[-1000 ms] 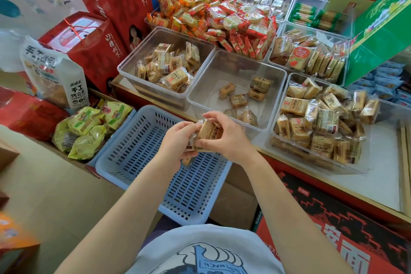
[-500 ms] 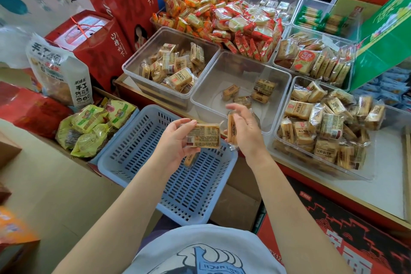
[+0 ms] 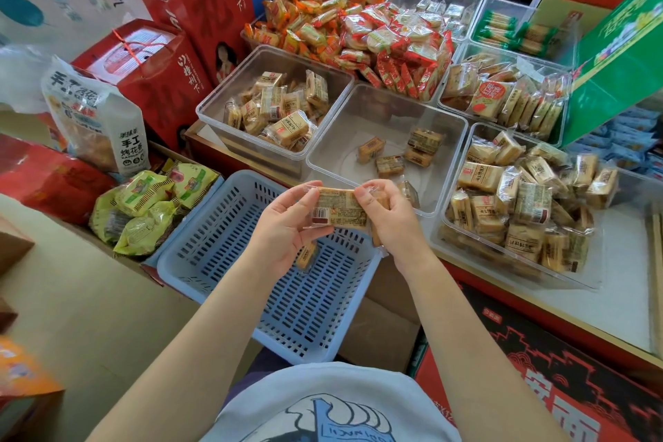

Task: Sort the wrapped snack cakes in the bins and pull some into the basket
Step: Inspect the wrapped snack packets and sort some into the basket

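Note:
Above the blue slotted basket [image 3: 305, 312] both hands meet on one wrapped snack cake [image 3: 339, 210], its barcode side up. My left hand [image 3: 283, 230] pinches its left end and my right hand [image 3: 393, 222] pinches its right end. A second wrapped cake [image 3: 376, 239] sticks out under my right palm. One cake [image 3: 306, 255] lies in the basket below my left hand. The middle clear bin [image 3: 341, 133] holds a few cakes [image 3: 389, 165]. The left clear bin [image 3: 229, 86] and the right clear bin [image 3: 466, 258] hold several cakes each.
Red gift boxes [image 3: 158, 82] and a white snack bag [image 3: 97, 122] stand at the left, green packets [image 3: 150, 204] beside the basket. Orange and red packets [image 3: 358, 25] pile up behind the bins. A green box [image 3: 617, 61] leans at the right. A red carton [image 3: 559, 391] sits below the counter.
My hands were apart, each with its own cake. They have come together and both now grip the cake that my left hand held.

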The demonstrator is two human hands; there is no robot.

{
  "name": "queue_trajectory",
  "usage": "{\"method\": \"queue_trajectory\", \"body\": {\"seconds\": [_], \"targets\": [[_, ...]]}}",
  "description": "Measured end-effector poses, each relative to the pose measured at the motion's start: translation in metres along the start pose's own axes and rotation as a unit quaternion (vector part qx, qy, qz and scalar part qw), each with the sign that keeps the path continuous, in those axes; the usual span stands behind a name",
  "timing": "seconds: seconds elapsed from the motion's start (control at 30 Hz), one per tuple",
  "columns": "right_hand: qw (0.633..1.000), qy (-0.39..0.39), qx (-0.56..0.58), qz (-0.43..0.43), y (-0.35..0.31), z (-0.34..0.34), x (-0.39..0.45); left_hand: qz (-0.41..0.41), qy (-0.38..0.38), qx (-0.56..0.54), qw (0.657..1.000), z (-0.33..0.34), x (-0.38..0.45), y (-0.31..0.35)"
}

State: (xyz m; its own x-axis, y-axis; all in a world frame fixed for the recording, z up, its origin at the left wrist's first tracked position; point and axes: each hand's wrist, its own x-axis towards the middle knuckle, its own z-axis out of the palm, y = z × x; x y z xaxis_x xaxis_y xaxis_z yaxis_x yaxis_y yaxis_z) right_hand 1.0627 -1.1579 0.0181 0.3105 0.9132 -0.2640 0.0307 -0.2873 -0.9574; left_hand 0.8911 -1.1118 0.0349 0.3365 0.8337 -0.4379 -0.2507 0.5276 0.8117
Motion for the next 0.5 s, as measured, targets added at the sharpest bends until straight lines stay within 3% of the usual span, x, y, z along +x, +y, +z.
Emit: {"method": "queue_trajectory", "body": {"seconds": [0.3, 0.4, 0.5], "targets": [[0.999, 0.029, 0.039, 0.024, -0.001, 0.011, -0.006, 0.035, 0.155, 0.075, 0.984, 0.003, 0.004, -0.011], [0.999, 0.048, 0.021, 0.015, -0.001, 0.009, -0.008, 0.034, 0.171, 0.062, 0.983, 0.001, 0.005, -0.008], [0.997, 0.024, 0.071, 0.02, -0.001, 0.012, -0.011, 0.033, 0.154, 0.077, 0.985, 0.003, 0.004, -0.007]]}}
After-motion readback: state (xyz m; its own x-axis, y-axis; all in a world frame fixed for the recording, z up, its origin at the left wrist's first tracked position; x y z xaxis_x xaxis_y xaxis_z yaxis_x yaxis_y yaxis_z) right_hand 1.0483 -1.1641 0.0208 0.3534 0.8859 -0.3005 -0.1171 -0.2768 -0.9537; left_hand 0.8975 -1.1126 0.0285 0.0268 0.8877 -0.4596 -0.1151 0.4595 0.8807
